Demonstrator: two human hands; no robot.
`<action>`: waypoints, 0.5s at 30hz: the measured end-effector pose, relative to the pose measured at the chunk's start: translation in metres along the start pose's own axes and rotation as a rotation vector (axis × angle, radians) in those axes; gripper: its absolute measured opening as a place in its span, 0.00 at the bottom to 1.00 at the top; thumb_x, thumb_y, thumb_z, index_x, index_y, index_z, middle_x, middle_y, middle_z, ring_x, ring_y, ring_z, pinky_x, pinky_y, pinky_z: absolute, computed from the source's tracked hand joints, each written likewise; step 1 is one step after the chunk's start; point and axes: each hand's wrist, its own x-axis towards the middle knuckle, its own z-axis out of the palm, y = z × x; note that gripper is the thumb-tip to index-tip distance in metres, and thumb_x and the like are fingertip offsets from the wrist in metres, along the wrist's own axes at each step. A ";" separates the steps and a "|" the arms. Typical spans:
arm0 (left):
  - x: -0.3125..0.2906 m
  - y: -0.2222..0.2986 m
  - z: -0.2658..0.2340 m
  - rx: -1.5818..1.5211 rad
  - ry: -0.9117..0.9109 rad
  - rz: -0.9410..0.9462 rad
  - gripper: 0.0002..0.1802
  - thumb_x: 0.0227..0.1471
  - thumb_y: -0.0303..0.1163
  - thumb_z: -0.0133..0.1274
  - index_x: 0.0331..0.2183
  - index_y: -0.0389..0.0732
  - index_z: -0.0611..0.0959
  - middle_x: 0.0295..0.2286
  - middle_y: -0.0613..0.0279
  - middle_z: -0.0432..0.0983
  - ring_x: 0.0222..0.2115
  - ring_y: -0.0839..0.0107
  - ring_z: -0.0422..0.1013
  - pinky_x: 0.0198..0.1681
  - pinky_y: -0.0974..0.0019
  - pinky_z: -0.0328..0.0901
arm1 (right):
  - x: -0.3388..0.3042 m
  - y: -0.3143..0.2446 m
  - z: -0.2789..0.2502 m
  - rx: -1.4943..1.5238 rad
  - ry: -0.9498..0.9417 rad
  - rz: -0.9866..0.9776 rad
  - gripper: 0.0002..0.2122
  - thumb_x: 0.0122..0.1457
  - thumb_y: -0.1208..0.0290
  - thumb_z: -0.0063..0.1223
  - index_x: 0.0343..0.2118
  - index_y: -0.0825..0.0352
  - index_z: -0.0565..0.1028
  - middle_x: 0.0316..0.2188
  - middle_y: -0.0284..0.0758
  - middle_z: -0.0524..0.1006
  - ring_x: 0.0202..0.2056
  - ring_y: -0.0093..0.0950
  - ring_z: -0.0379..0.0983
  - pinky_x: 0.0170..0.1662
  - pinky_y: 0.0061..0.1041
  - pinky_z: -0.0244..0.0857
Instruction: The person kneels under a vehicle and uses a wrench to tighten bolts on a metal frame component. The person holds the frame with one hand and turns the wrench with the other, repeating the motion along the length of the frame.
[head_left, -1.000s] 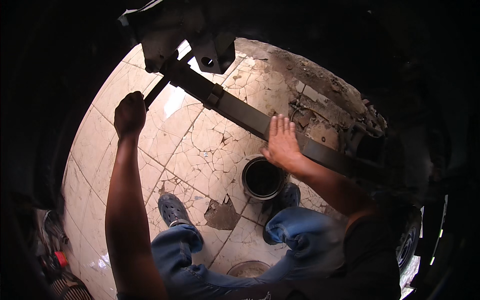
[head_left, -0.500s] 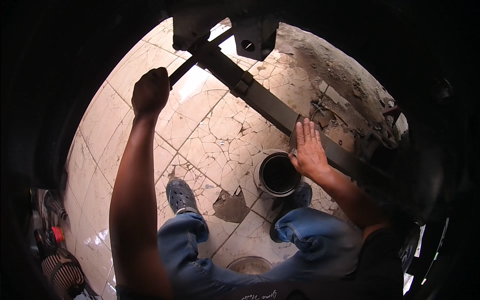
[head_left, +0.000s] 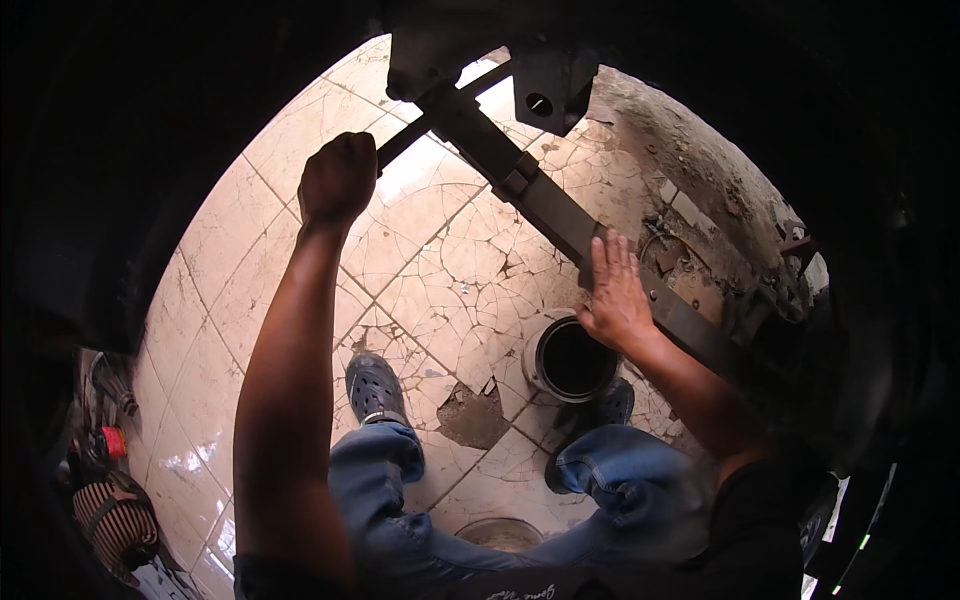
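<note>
A dark leaf spring (head_left: 555, 212), with a clip (head_left: 517, 176) around it, runs slantwise from the upper middle to the lower right. My right hand (head_left: 617, 298) lies against its side, palm down, with the fingers stretched out. Farther up on the left, my left hand (head_left: 338, 180) is closed around a dark metal bar (head_left: 406, 143). That bar passes by the upper end of the spring, between two dark brackets; the right bracket (head_left: 545, 90) has a round hole. Below my right wrist stands an open round bucket (head_left: 534, 370) with a dark inside.
Cracked pale tiles (head_left: 460, 250) cover the floor, with a broken hole (head_left: 474, 414) between my feet. A round pan (head_left: 500, 533) sits between my legs. Rubble (head_left: 700, 170) lies at the upper right. A striped rounded object (head_left: 115, 522) and a red item (head_left: 113, 442) are at the lower left.
The view has shifted, so the spring, bar and bucket appear farther right. My left hand keeps its grip on the bar, and my right hand stays on the spring.
</note>
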 end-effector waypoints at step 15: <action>-0.002 -0.001 -0.004 0.037 0.010 0.058 0.23 0.56 0.44 0.35 0.27 0.43 0.82 0.29 0.53 0.81 0.33 0.48 0.76 0.41 0.50 0.69 | 0.058 -0.034 -0.007 0.092 0.093 -0.039 0.52 0.51 0.57 0.61 0.67 0.74 0.34 0.68 0.57 0.34 0.70 0.52 0.29 0.70 0.46 0.29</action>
